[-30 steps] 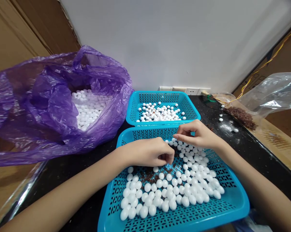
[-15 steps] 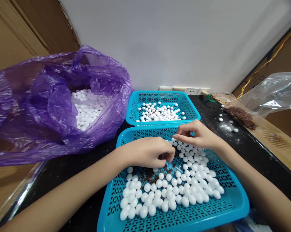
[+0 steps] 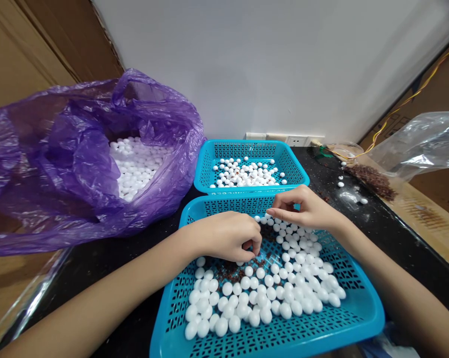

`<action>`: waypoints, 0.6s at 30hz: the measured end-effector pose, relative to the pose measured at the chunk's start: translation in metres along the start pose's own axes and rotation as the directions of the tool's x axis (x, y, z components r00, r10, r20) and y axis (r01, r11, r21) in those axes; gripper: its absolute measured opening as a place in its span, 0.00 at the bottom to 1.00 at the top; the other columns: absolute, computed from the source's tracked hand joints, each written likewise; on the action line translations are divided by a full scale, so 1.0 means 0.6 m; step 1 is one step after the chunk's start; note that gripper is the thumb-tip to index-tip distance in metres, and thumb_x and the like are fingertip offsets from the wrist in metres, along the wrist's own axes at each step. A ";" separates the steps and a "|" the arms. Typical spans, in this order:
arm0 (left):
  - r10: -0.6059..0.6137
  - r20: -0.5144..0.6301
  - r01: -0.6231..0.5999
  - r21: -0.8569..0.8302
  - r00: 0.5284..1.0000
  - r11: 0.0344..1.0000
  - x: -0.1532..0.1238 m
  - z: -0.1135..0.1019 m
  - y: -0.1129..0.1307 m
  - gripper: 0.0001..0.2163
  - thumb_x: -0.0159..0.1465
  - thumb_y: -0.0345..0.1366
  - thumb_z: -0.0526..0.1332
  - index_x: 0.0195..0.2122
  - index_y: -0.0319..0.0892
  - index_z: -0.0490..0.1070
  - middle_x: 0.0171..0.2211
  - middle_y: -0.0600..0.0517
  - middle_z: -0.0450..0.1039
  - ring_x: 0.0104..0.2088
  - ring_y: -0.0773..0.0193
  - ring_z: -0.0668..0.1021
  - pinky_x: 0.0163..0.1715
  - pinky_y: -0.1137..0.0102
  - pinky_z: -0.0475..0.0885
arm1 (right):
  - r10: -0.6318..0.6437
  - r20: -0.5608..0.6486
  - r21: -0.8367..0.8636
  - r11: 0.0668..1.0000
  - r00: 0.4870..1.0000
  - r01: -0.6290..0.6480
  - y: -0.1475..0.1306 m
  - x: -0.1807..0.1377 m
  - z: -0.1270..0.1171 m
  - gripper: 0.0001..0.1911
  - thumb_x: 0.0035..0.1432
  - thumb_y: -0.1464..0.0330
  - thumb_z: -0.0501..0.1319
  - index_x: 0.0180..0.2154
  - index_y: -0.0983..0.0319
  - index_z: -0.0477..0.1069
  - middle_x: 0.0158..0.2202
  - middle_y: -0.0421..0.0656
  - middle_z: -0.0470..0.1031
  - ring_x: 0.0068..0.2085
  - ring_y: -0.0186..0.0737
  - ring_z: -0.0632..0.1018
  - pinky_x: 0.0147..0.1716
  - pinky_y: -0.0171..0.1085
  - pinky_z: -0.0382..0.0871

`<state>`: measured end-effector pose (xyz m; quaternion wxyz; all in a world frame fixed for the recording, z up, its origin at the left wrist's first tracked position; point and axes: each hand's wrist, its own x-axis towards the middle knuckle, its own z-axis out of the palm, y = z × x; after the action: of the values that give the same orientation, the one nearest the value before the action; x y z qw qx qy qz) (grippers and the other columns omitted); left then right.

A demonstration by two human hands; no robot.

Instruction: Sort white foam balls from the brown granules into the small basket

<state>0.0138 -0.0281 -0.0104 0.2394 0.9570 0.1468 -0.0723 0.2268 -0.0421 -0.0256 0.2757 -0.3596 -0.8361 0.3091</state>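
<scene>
- I see the left hand (image 3: 233,236) over the middle of the near basket (image 3: 369,318), its fingers curled under toward the brown bits (image 3: 231,272); from my view I cannot tell whether anything is pinched in them.
- One white ball shows partly from beneath that hand's lower edge.
- I see the right hand (image 3: 301,206) at the back of the same basket, thumb and forefinger tips close together just by a small white ball; I cannot tell whether they grip it.
- The white balls (image 3: 261,301) lie in the near basket, thick along its front and right side, with a few up the left.
- The brown bits are scattered on the basket floor between the left hand and the front balls.
- Behind it I have a far basket (image 3: 246,190), also blue, with more white balls in a loose patch and a few reddish specks among them.
- To the left is a purple bag (image 3: 78,134), its mouth open on a heap of white balls.
- On the right of the black table (image 3: 358,233) I see several loose balls near a brown pile (image 3: 371,181) and a clear bag (image 3: 433,141).
</scene>
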 end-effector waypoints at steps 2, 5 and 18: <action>0.002 0.000 -0.002 -0.002 1.000 1.000 0.000 0.000 0.000 0.06 0.57 0.29 0.59 0.30 0.43 0.76 0.27 0.55 0.72 0.31 0.68 0.74 0.29 0.75 0.64 | 0.000 0.001 0.000 1.000 1.000 0.000 -0.001 0.000 0.000 0.16 0.61 0.64 0.58 0.22 0.63 0.66 0.16 0.35 0.61 0.18 0.30 0.59 0.17 0.31 0.52; 0.008 0.000 -0.008 -0.007 1.000 1.000 0.001 0.001 0.000 0.06 0.57 0.29 0.59 0.31 0.43 0.76 0.27 0.55 0.72 0.31 0.68 0.74 0.29 0.75 0.64 | 0.002 0.004 0.000 1.000 1.000 -0.002 0.000 -0.001 0.000 0.16 0.61 0.64 0.58 0.23 0.63 0.66 0.16 0.35 0.61 0.18 0.30 0.60 0.17 0.31 0.52; 0.117 -0.103 -0.115 0.026 0.988 0.993 0.001 0.005 -0.003 0.05 0.60 0.31 0.60 0.37 0.43 0.73 0.34 0.53 0.74 0.38 0.65 0.75 0.36 0.73 0.67 | -0.005 0.009 0.000 1.000 1.000 0.005 0.002 0.002 0.001 0.16 0.61 0.65 0.58 0.23 0.64 0.67 0.16 0.35 0.61 0.19 0.29 0.59 0.18 0.31 0.52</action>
<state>0.0134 -0.0279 -0.0141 0.2257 0.9688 0.1023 -0.0096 0.2264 -0.0406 -0.0264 0.2727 -0.3563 -0.8383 0.3098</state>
